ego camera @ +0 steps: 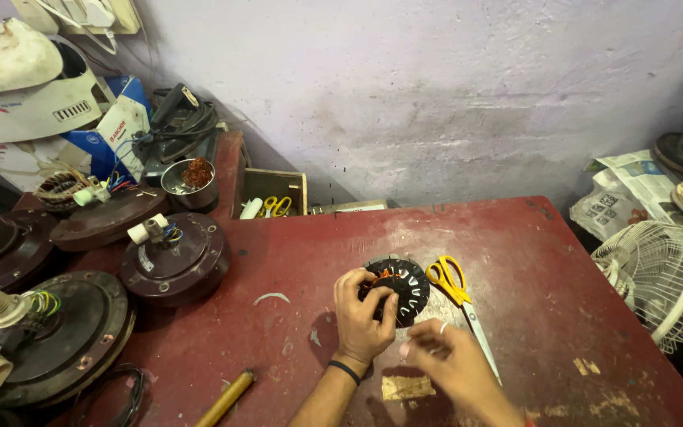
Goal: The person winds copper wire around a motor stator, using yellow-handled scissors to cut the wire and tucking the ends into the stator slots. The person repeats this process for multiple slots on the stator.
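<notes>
My left hand (364, 315) covers the near-left edge of the stator (399, 288), so I cannot see that side of it, and my right hand (446, 353) is blurred, its fingers pinched close together just below the stator; whether they hold anything, perhaps a fine wire, I cannot tell. The left fingers curl around the stator's rim and grip it. The stator sits near the middle of the red table (515, 261), a dark round disc with pale slots about its edge and a little copper-orange winding showing at the top left. Just to its right lie yellow-handled scissors (458, 299), blades pointing towards me. At the left edge, brown fan motor housings (174, 261) are partly cut off by the frame. Behind them, in the far left corner, stand blue-and-white cardboard boxes (112, 130) under a worn white casing (17, 75). Folded newspaper (630, 194) lies at the right, beside a white fan guard (658, 277).
</notes>
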